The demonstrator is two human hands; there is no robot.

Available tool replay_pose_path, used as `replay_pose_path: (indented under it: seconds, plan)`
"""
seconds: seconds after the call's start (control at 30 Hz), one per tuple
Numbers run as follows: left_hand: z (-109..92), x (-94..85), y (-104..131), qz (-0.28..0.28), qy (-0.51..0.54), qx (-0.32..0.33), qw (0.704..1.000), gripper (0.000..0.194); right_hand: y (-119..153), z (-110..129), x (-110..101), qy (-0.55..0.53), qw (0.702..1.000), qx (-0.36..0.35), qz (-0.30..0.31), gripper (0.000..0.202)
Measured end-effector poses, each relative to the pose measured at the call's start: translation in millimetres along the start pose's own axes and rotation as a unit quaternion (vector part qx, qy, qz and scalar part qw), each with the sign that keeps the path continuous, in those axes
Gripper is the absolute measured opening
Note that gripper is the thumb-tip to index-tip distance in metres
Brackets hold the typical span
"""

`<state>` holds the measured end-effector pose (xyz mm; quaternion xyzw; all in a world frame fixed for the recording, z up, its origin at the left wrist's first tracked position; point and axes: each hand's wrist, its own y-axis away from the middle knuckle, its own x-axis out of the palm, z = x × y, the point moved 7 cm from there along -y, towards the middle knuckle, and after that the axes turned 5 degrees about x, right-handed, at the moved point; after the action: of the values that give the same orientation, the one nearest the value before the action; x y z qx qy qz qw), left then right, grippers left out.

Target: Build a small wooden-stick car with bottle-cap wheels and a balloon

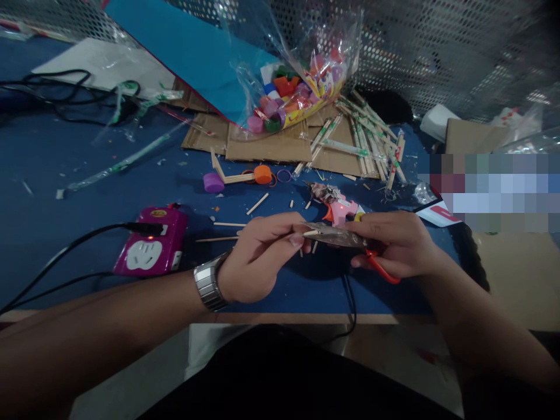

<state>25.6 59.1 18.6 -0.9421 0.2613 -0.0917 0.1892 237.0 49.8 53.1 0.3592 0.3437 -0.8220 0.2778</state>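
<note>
1. The left grip [260, 256] pinches a short wooden stick [311, 233] between thumb and fingers, its free end at the scissors' blades, just right of this grip.
2. The right grip [398, 242] is closed around red-handled scissors [343, 235], blades pointing toward the left grip.
3. Beyond both grips, a clear plastic bag [291, 49] holds bottle caps [286, 86] in orange, pink, purple and green, above cardboard [271, 146].
4. Beyond the right grip, loose sticks [371, 146] lie piled beside the bag; nearer is a pink glue gun [340, 211].
5. Left of the left grip, a purple socket box [151, 254] on the blue table [100, 186] holds a black plug [142, 228].
</note>
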Motion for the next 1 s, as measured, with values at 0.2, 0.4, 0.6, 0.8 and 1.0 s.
replay_pose_path:
  seconds: [0.2, 0.4, 0.6, 0.8, 1.0]
  plan:
    - [-1.0, -1.0, 0.6, -0.006, -0.022, 0.011, 1.0, 0.028, -0.5, 0.0, 0.3, 0.008, 1.0, 0.01, 0.002, 0.052]
    - [-3.0, -2.9, 0.7, -0.029, -0.054, 0.037, 0.997, 0.021, -0.3, -0.4, -1.7, 0.017, 1.0, 0.019, -0.01, 0.06]
    - [4.5, -4.0, 3.7, -0.045, -0.019, 0.042, 0.998, 0.023, -0.4, -1.3, -3.5, -0.002, 1.0, 0.019, -0.025, 0.066]
    - [2.1, -3.2, 1.6, -0.038, -0.028, 0.044, 0.998, 0.02, -1.2, 0.3, -1.8, -0.004, 1.0, 0.005, -0.017, 0.064]
    - [5.4, -5.9, 2.6, -0.056, -0.053, 0.023, 0.997, 0.018, 1.8, -0.2, -1.0, 0.053, 0.998, 0.007, -0.016, 0.056]
